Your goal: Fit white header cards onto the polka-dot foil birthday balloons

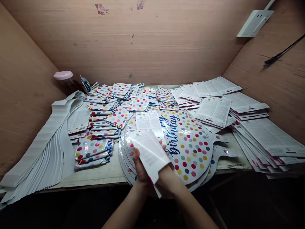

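Pale wooden panels point(152, 47) enclose a whitish worktable point(95, 178) in the head view. Above flat, round, polka-dotted white foil balloons point(190, 143), the left hand point(141, 173) curls closely round a white printed paper sleeve point(150, 152); the right hand point(168, 179) reaches under its edge, fingers hidden, their spread impossible to tell.

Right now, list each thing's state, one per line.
Held packet, seemingly open at the near end
Left hand, gripping its side
Right hand, seemingly inside it, fingers unclear
Round foils, flat, stacked
Folded foils, piled
Packet piles, printed side up, uneven
Paper strips, layered, curled at the far end
Jar, lid on
Socket, mounted; power, cannot tell
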Demonstrator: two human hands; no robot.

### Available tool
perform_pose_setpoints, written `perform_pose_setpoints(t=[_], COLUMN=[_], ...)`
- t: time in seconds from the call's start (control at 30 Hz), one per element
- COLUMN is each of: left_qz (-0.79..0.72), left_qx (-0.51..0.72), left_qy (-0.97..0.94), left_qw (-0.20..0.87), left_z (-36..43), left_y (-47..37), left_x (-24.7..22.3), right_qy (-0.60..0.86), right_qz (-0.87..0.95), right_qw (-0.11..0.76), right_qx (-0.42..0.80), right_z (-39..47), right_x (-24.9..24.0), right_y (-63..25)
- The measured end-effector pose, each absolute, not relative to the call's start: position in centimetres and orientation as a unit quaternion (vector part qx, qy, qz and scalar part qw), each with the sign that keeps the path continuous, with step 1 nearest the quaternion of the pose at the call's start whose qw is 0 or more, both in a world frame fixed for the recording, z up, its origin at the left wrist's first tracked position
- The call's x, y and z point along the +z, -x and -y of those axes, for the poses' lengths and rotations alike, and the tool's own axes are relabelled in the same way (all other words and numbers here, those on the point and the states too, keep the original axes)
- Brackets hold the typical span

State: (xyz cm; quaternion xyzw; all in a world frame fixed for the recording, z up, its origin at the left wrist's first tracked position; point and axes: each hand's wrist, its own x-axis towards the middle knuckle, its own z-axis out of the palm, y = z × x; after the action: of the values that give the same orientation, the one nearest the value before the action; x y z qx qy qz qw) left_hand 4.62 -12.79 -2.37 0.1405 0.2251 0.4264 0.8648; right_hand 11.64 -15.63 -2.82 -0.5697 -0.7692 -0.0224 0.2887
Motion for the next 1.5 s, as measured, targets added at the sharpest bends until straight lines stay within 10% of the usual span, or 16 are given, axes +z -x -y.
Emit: perform_pose_setpoints(t=[0.3,0.5,0.73,0.93,1.5], left_qz=[-0.382,-0.361,-0.259,-0.239,-0.239], left_qx=[0.491,0.392,0.235,0.12,0.119], left_qy=[-0.323,-0.73,-0.825,-0.931,-0.948], left_qw=[0.713,0.429,0.444,0.248,0.172], left_z=[7.9,10.4,10.9,11.0,11.3], left_y=[-1.5,0.1,2.0,2.2,2.1], left_x=[-3.6,-5.3,-4.8,-4.9,-5.3], right_qy=[0.545,0.552,0.614,0.625,0.643], right_qz=[0.719,0.753,0.689,0.664,0.662], right_qw=[0.429,0.354,0.379,0.387,0.369], right_qx=[0.048,0.054,0.06,0.136,0.11], right_z=[23.4,21.7,19.7,18.4,18.6], right_x=[-1.8,-6.5,-6.7,-6.4,-6.7], right_y=[-18.0,-19.7,-19.3,-19.5,-19.0])
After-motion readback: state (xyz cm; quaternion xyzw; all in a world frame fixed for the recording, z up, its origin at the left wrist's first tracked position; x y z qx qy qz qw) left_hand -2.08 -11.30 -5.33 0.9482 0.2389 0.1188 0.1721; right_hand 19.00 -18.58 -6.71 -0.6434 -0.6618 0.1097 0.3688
